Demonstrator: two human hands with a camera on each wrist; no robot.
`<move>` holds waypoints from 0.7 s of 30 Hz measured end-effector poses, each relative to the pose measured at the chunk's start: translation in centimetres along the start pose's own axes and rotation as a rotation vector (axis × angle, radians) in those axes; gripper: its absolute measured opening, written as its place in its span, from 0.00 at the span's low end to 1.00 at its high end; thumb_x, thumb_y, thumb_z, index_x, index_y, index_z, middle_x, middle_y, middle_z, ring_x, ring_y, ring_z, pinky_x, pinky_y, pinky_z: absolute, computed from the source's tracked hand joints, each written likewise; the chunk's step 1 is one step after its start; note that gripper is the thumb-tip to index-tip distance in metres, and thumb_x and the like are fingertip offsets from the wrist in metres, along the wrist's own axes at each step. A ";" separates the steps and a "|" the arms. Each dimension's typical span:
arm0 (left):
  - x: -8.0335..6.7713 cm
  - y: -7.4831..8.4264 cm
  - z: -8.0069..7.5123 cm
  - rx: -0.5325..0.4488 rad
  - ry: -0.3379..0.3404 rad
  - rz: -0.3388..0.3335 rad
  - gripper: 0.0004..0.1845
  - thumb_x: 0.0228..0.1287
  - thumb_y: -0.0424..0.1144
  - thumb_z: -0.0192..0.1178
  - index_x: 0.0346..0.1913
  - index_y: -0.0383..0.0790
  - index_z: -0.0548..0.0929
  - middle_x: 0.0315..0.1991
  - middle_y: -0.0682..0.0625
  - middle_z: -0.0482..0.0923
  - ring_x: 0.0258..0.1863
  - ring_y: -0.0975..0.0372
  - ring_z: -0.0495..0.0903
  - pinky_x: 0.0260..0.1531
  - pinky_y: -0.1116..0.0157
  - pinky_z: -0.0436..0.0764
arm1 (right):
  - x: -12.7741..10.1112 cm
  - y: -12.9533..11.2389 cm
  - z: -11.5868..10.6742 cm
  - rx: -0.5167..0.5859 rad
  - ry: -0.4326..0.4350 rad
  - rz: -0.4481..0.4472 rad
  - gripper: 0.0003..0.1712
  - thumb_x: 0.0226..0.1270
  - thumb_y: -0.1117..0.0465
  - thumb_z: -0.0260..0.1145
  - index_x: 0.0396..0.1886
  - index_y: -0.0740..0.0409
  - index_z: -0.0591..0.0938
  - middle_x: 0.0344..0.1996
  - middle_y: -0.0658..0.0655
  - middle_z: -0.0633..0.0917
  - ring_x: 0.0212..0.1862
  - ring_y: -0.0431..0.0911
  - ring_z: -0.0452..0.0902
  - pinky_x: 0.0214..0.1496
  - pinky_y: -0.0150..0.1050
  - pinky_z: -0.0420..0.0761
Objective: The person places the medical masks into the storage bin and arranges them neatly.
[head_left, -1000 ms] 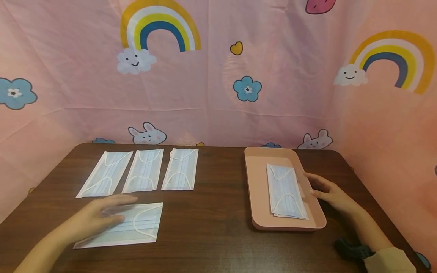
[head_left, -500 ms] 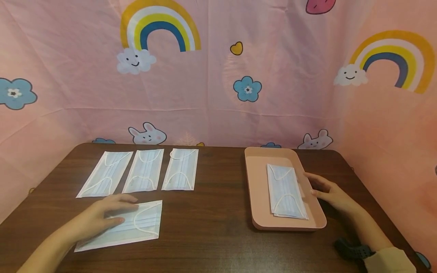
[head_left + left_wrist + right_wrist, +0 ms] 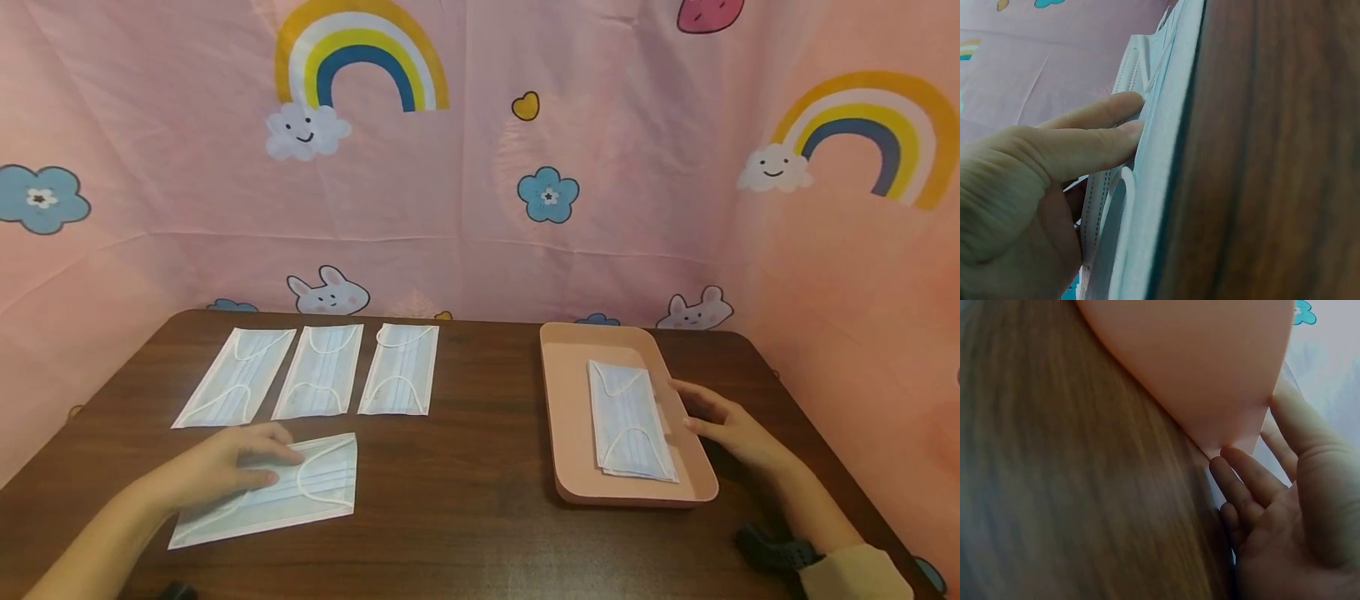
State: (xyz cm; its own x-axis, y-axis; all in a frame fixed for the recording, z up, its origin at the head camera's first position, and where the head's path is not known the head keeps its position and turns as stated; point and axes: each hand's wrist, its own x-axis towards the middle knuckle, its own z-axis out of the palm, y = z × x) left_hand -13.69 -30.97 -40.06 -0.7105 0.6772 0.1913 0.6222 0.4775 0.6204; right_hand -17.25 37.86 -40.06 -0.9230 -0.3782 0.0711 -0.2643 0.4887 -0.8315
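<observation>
Left hand [image 3: 217, 475] flat, fingers [image 3: 1094, 134] straight, pressing on the left half of a loose mask [image 3: 300, 492] lying near the table's [image 3: 465, 500] front edge. Right hand [image 3: 731, 429] relaxed, thumb over the pink tray's [image 3: 570, 417] right rim, beside a mask stack [image 3: 630, 425] inside. Farther back, three masks [image 3: 318, 371] in a row.
</observation>
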 end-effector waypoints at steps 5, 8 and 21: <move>0.4 0.3 -0.6 0.011 -0.039 -0.056 0.13 0.60 0.39 0.65 0.49 0.48 0.86 0.46 0.59 0.78 0.48 0.70 0.73 0.44 0.73 0.74 | 0.1 0.2 0.0 0.034 -0.001 -0.001 0.32 0.71 0.65 0.58 0.71 0.65 0.60 0.67 0.73 0.62 0.57 0.26 0.65 0.53 0.26 0.69; 0.4 0.4 -0.8 -0.012 -0.055 -0.074 0.14 0.60 0.39 0.65 0.49 0.47 0.86 0.46 0.57 0.78 0.49 0.69 0.73 0.44 0.73 0.74 | 0.1 0.2 -0.1 0.029 0.001 -0.012 0.32 0.71 0.66 0.58 0.71 0.65 0.61 0.67 0.73 0.62 0.57 0.26 0.65 0.53 0.26 0.70; 0.5 0.8 -1.1 -0.067 -0.076 -0.042 0.16 0.60 0.34 0.65 0.52 0.44 0.85 0.48 0.55 0.79 0.49 0.68 0.74 0.45 0.73 0.73 | 0.1 0.3 0.0 0.034 -0.014 -0.032 0.31 0.71 0.67 0.57 0.71 0.67 0.60 0.66 0.74 0.63 0.57 0.27 0.66 0.53 0.28 0.71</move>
State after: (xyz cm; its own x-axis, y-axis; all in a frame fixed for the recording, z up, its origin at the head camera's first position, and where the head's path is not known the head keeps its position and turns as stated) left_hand -13.91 -30.87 -38.66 -0.7067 0.6994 0.1071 0.5673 0.4698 0.6763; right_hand -17.45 37.98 -40.27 -0.9102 -0.4044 0.0899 -0.2832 0.4490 -0.8475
